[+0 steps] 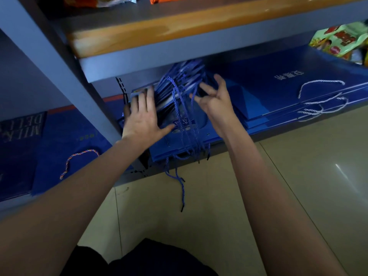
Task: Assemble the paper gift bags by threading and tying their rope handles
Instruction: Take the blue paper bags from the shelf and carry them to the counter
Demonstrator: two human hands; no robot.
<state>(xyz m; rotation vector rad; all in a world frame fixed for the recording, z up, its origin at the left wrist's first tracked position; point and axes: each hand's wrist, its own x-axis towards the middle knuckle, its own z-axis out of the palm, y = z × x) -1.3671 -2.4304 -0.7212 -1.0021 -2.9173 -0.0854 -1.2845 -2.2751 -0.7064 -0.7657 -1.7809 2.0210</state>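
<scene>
A stack of flat blue paper gift bags [179,144] lies on the low shelf, front edge toward me. Several blue rope handles [180,108] run over the stack and hang past the shelf edge toward the floor. My left hand [144,116] rests flat on the left part of the stack, fingers straight. My right hand [215,98] hovers over the right side of the ropes, fingers spread and loosely bent, touching or almost touching them; it grips nothing that I can see. Both hands are motion-blurred.
More flat blue bags with white rope handles [318,90] lie to the right on the same shelf. A blue bag with a multicoloured handle [79,158] lies at the left. A grey shelf post [65,76] stands left of the stack, a wooden shelf board [179,26] overhead. Tiled floor [219,196] lies below.
</scene>
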